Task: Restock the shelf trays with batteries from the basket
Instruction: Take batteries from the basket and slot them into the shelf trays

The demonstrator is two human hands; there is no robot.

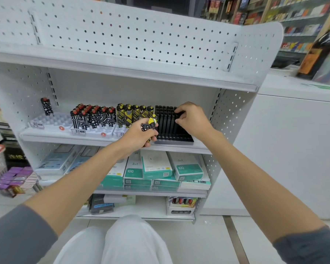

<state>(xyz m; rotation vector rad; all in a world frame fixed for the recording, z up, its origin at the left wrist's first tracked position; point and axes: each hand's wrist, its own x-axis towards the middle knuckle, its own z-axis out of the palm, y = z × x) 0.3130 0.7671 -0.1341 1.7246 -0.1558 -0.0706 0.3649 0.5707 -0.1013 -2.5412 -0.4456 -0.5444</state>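
Knee (130,237) low before shelf (65,139) — left hand (139,135) clutches spare batteries (151,123); right hand (191,117) pinches black battery (180,113) over black tray (179,141) — seat upright, fully into slot.

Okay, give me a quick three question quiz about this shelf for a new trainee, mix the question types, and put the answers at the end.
1. True or false: the left hand grips several batteries at once.
2. The right hand pinches an item in a tray of which colour? A white, B black, C red.
3. Fill in: the leftmost white tray has ___ lone battery standing in it.
Key: 1 true; 2 B; 3 one.
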